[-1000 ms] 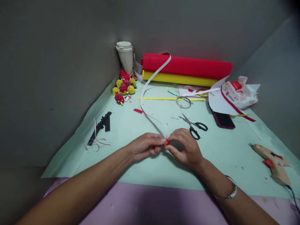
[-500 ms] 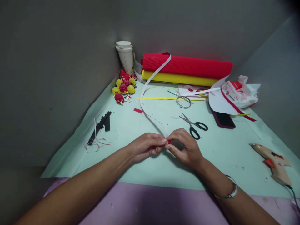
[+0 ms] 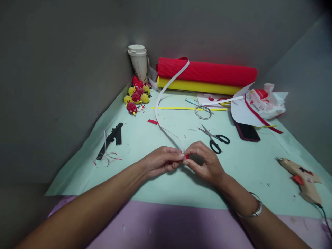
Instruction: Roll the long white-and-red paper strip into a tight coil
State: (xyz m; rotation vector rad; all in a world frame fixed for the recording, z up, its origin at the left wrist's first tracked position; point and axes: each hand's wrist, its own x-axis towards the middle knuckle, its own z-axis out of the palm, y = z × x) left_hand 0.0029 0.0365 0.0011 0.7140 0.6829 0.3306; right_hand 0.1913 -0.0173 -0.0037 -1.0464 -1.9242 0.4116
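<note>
Far left, the black paper scraps (image 3: 112,138) and the thin curled trimmings beside them lie just as they did a second ago. The cluster of red and yellow paper balls (image 3: 137,97) by the cup (image 3: 138,62) hasn't stirred either.

Now the left hand (image 3: 162,162): fingers drawn in, thumb and forefinger pinched narrow on the small red piece (image 3: 186,157), low over the middle of the bench (image 3: 246,166). The white strip (image 3: 166,93) climbs from that pinch and loops back over the red roll (image 3: 207,72), the same curve as before.

Here's the one change: a fair dab of red showed a second ago, and now there's only a sliver, the fingertips having closed over it. The right hand (image 3: 206,162) meets the left tip to tip, pinched tight on the same piece, and it has crept up a shade. My read is that the pressing at the strip's end carries on in place, with nothing let go and nothing picked up.

Further right, the scissors (image 3: 215,140), the phone (image 3: 247,133) and the glue gun (image 3: 301,178) sit untouched, well apart from both hands.

Most of the red piece is buried under fingertips, so I can't tell its shape. Nor can I tell whether the strip's end is stuck to it or merely held against it. The glue gun's cord runs off the right edge, and both forearms are cut off at the bottom.
</note>
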